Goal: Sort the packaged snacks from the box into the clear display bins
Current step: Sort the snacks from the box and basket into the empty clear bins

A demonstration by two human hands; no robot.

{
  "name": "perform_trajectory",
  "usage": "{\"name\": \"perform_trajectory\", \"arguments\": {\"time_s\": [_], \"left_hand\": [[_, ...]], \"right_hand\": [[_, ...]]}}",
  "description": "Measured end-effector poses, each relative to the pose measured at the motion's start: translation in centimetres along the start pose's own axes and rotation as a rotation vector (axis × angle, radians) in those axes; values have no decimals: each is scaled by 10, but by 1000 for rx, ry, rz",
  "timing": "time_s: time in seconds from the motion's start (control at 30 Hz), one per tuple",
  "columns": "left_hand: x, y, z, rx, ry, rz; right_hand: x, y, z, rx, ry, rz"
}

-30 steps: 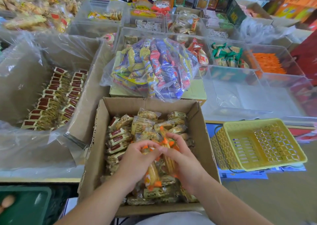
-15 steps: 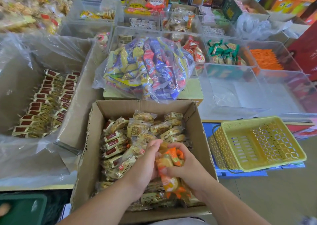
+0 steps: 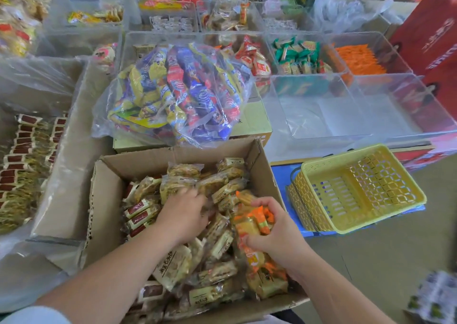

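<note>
Orange-wrapped snacks point(image 3: 254, 221) sit bunched in the right hand point(image 3: 277, 237), whose fingers and thumb curl round them at the right edge of the cardboard box point(image 3: 106, 200). The left hand point(image 3: 184, 216) is sunk fingertips-down among the tan packets in the middle of the box; whether it pinches one cannot be told. To do this well, the person would likely hold the bundle tight, let the left hand feed in any stray orange packs, lift clear of the box wall, and carry the lot to the far clear bin point(image 3: 395, 51) holding similar orange packets.
</note>
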State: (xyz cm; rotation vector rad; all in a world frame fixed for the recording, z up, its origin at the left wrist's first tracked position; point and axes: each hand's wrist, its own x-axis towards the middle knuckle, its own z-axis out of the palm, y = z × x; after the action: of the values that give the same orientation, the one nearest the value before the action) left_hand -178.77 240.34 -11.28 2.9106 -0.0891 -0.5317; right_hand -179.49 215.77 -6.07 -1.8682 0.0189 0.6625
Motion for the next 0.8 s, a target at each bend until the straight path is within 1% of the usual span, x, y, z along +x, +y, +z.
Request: {"name": "perform_trajectory", "arguments": {"time_s": [0.07, 0.17, 0.23, 0.3, 0.37, 0.47, 0.5, 0.57, 0.63, 0.7, 0.8], "left_hand": [[7, -5, 9, 133, -64, -9], [15, -8, 6, 280, -89, -36], [16, -7, 1, 315, -125, -1], [10, -7, -2, 235, -199, 14], [1, -9, -6, 120, -305, -6], [-10, -20, -7, 45, -387, -19], [-12, -24, -8, -2, -416, -41], [-12, -31, -11, -176, -474, -128], [-5, -33, -16, -288, -476, -211], [9, -32, -18, -258, -471, -227], [28, -24, -9, -80, -454, -191]], "right_hand": [[4, 4, -2, -48, 9, -22], [6, 8, -3, -70, -20, -26], [8, 10, -1, -70, -33, -21], [9, 12, -1, -62, -31, -22], [11, 13, -1, -50, -28, -25], [12, 13, -2, -15, -26, -25], [13, 13, -2, -5, -22, -23], [14, 13, -1, 16, -20, -17], [15, 14, -1, 38, -22, -15], [15, 16, 0, 46, -19, -14], [16, 19, 1, 42, -22, -8]]}}
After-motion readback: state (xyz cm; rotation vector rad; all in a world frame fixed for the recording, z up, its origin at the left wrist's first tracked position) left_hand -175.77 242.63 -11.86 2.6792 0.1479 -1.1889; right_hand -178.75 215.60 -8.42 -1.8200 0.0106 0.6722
